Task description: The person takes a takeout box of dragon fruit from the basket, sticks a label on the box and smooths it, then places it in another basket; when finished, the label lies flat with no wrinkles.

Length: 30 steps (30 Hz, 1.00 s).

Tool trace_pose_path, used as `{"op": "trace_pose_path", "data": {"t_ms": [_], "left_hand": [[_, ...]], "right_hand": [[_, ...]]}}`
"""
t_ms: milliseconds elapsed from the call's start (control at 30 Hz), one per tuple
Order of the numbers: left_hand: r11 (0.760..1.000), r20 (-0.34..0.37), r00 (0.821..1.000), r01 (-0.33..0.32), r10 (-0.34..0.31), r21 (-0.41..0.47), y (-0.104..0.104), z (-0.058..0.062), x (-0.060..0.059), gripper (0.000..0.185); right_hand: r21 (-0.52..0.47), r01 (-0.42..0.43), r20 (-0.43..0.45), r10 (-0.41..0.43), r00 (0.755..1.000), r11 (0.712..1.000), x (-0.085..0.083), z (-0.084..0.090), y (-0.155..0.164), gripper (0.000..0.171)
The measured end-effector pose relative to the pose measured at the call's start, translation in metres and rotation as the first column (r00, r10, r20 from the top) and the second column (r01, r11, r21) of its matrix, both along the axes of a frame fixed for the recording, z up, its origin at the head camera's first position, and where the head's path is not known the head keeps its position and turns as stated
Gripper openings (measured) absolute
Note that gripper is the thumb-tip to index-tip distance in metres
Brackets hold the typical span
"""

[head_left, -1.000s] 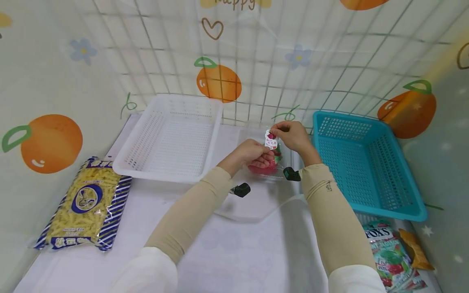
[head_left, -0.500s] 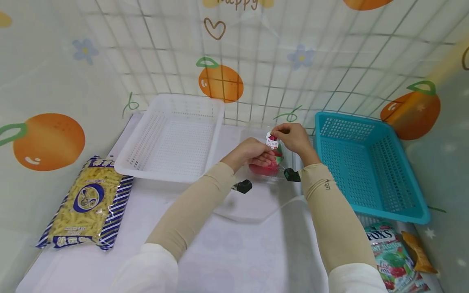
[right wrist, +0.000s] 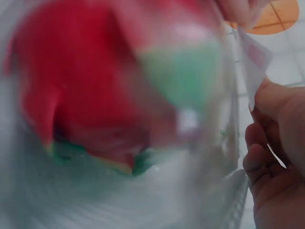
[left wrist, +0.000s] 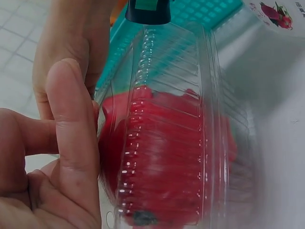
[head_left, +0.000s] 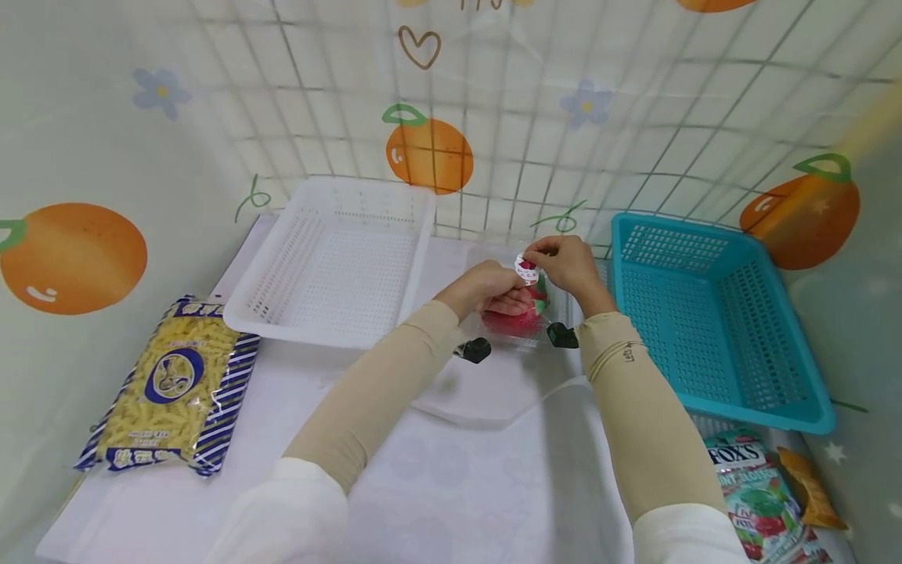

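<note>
A clear plastic clamshell box (head_left: 517,317) with a red and green fruit inside stands between the two baskets. My left hand (head_left: 486,291) grips its near left side; in the left wrist view the fingers (left wrist: 71,143) curl against the ribbed clear wall (left wrist: 181,133). My right hand (head_left: 567,262) pinches the small white label (head_left: 525,269) at the box's top. The right wrist view is blurred, showing the red and green fruit (right wrist: 109,90) close up and my right fingers (right wrist: 271,162) at the edge.
A white basket (head_left: 331,262) sits at the back left, a blue basket (head_left: 712,313) at the right. A bag of pasta (head_left: 172,395) lies at the left. A candy bag (head_left: 757,493) and an orange packet (head_left: 806,486) lie at the front right. A wire grid wall stands behind.
Both hands stay on the box; the white label looks folded smaller under my right fingers. The view shifted slightly.
</note>
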<state>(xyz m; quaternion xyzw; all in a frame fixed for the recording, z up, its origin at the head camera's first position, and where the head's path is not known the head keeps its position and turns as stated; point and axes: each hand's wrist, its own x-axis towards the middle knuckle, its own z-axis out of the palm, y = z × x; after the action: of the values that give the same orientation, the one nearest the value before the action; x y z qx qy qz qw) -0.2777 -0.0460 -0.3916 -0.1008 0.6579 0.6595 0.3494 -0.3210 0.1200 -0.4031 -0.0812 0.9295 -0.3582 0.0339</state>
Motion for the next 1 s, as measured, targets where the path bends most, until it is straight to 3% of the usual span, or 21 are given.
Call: {"op": "trace_pose_path", "data": {"t_ms": [267, 733, 1000], "left_hand": [[1.000, 0.015, 1.000, 0.008, -0.008, -0.020, -0.0002, 0.0038, -0.0020, 0.037], [1.000, 0.036, 0.999, -0.002, 0.003, -0.017, 0.0029, -0.0024, -0.0050, 0.035], [1.000, 0.042, 0.999, 0.003, -0.003, -0.016, 0.0035, 0.0020, -0.0029, 0.029]], "right_hand": [[0.022, -0.009, -0.016, 0.009, 1.000, 1.000, -0.0001, 0.0012, -0.0033, 0.024], [0.036, 0.007, -0.023, -0.006, 1.000, 0.999, 0.0021, -0.0027, -0.0038, 0.024], [0.047, 0.019, -0.047, -0.017, 0.999, 0.999, 0.0007, -0.0050, -0.0037, 0.025]]}}
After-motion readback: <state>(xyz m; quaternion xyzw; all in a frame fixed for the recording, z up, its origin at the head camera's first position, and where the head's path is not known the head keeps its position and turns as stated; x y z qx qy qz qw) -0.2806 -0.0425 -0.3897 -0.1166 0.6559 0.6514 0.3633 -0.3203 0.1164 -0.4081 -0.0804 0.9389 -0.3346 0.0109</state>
